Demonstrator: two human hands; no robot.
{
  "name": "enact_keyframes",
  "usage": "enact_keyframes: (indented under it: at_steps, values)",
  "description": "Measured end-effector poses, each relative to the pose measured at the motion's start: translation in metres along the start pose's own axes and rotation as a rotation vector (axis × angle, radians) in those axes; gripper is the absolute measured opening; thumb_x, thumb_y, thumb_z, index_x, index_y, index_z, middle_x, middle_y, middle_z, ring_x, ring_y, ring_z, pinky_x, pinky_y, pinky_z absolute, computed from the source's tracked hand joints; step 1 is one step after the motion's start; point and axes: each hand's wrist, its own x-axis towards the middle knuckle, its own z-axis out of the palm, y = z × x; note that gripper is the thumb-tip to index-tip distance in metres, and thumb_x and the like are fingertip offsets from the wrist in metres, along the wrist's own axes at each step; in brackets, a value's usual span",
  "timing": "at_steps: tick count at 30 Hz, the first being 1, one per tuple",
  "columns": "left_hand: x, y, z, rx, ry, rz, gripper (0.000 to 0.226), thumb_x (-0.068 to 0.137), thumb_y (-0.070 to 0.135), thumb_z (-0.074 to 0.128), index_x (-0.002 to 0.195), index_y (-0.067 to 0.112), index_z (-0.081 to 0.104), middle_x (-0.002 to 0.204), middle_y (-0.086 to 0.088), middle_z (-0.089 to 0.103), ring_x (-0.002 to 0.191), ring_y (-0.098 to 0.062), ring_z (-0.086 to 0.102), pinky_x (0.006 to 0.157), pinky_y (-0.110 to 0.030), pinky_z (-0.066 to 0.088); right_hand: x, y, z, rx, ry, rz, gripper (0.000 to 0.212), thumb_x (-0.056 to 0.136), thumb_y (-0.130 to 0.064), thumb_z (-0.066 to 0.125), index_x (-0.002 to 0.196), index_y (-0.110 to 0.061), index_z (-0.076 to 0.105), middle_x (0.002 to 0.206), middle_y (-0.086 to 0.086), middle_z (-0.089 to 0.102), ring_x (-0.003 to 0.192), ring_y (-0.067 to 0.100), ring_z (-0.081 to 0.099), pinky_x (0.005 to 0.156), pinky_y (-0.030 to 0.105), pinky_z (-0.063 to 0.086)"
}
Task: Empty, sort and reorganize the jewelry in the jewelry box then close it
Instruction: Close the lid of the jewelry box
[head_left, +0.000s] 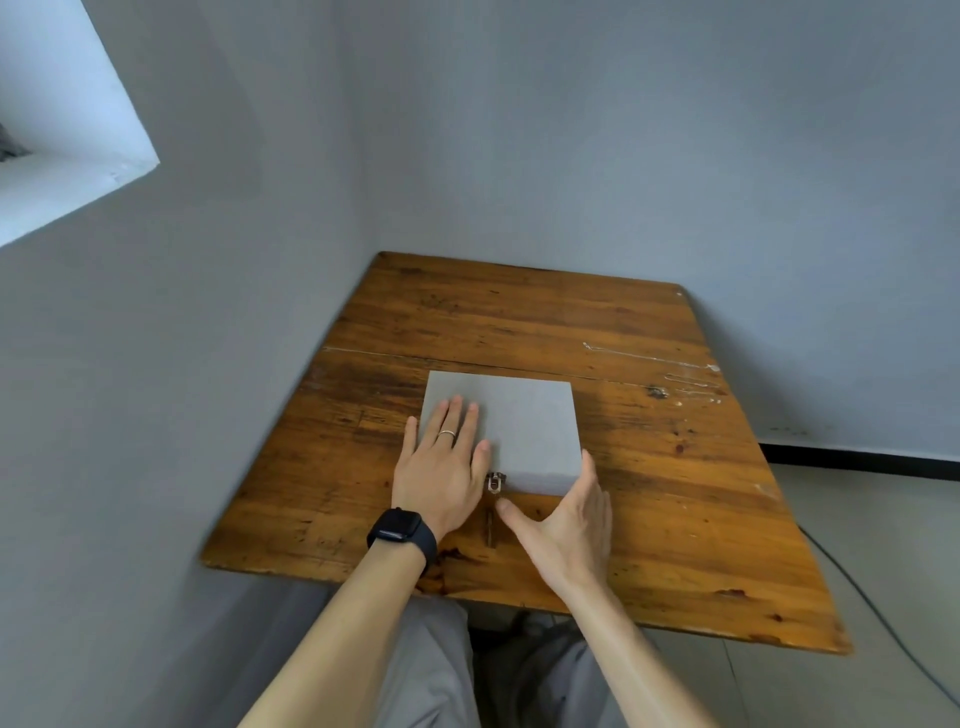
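Flat and gripping nothing, the left hand (444, 467) presses the lid of the closed grey jewelry box (524, 421) at mid-table, apparently steadying it. The right hand (566, 525), spread wide and empty, nears the zipper pull (493, 482); chains (691, 382) lie well apart.

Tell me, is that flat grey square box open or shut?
Shut: the flat grey square box shows no interior, left hand flat on top.

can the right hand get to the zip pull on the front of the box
Probably yes: the zip pull hangs uncovered at the box front, and the open right hand sits just beside it.
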Motion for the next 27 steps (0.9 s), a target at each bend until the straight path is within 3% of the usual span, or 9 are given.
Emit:
enact_keyframes:
  at_steps: [4,9,16,19,22,27]
  values:
    - [-0.001,-0.001,-0.001,-0.002,-0.021,-0.003,0.069,0.098,0.051,-0.002,0.158,0.022,0.017,0.165,-0.001,0.016,0.153,-0.017,0.006,0.120,-0.044,-0.003,-0.002,-0.005,0.001,-0.018,0.036,0.012,0.120,0.060,-0.079,0.071,0.148,-0.023,0.012,0.146,0.004,0.041,0.134,0.023,0.041,0.110,0.051,0.040]
    - [-0.002,0.001,-0.004,-0.002,-0.036,-0.010,0.073,0.095,0.053,-0.008,0.159,0.024,0.014,0.166,0.001,0.013,0.153,-0.016,0.003,0.121,-0.045,-0.003,-0.002,-0.003,0.006,-0.068,0.080,-0.020,0.115,0.063,-0.064,0.080,0.148,-0.020,0.016,0.142,0.007,0.046,0.132,0.025,0.045,0.109,0.051,0.042]
    - [-0.002,0.001,-0.003,0.010,-0.046,-0.017,0.072,0.096,0.052,-0.005,0.158,0.024,0.016,0.165,0.001,0.015,0.153,-0.016,0.005,0.120,-0.044,-0.004,-0.001,-0.001,0.009,-0.099,0.120,-0.045,0.110,0.066,-0.071,0.074,0.145,-0.016,0.020,0.137,0.009,0.052,0.126,0.027,0.051,0.104,0.051,0.046]
    - [0.004,-0.014,-0.005,0.034,-0.038,-0.024,0.072,0.096,0.052,-0.004,0.159,0.024,0.016,0.165,0.001,0.016,0.153,-0.015,0.006,0.121,-0.045,-0.003,0.001,0.001,0.012,-0.210,0.047,-0.127,0.105,0.076,-0.069,0.065,0.150,-0.013,0.015,0.148,0.010,0.046,0.138,0.025,0.044,0.118,0.050,0.029]
    - [0.013,-0.039,-0.014,0.060,-0.069,-0.037,0.069,0.097,0.052,-0.002,0.159,0.026,0.012,0.166,0.004,0.011,0.153,-0.013,0.003,0.122,-0.045,-0.001,0.004,-0.004,0.009,-0.277,-0.106,-0.199,0.106,0.085,-0.073,0.050,0.156,-0.017,-0.005,0.161,0.003,0.028,0.149,0.018,0.023,0.122,0.049,0.008]
    - [0.017,-0.050,-0.019,0.050,-0.092,-0.060,0.069,0.095,0.054,-0.001,0.159,0.029,0.011,0.166,0.006,0.009,0.153,-0.013,0.001,0.123,-0.048,0.002,0.003,-0.014,0.008,-0.302,-0.155,-0.209,0.100,0.091,-0.070,0.039,0.153,-0.020,-0.023,0.163,0.000,0.024,0.152,0.017,0.010,0.123,0.051,-0.003]
